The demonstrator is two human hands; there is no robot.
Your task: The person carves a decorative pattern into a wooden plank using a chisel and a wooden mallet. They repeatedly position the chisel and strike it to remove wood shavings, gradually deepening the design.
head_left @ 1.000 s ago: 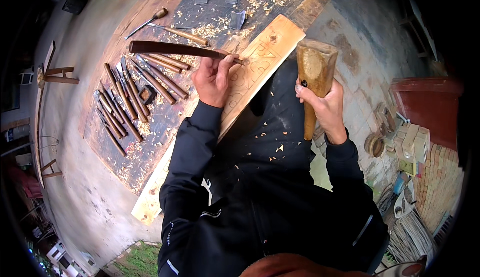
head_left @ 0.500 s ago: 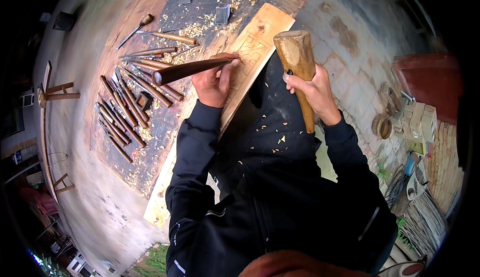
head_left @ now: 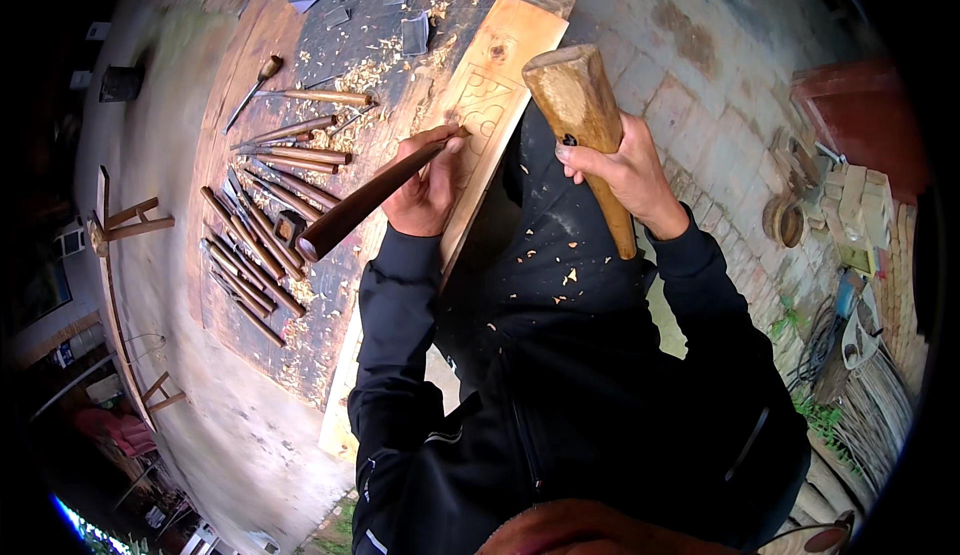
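Note:
My left hand grips a chisel with a long dark wooden handle, tilted toward the lower left, its tip at the carved outlines on a pale wooden board. The board lies diagonally along the right edge of the worn workbench. My right hand holds a worn wooden mallet upright by its handle, to the right of the chisel and board. Several chisels and gouges lie spread left of my left hand among wood shavings, around a small dark square block.
Sanding pads lie at the bench's far end. A long wooden trestle stands on the floor at left. At right are a red panel, stacked pale bricks, a round basket and a bundle of sticks.
The chisel's handle end has swung down toward the lower left, its tip staying on the board. The mallet has shifted left and up in the view, and the surroundings have shifted too.

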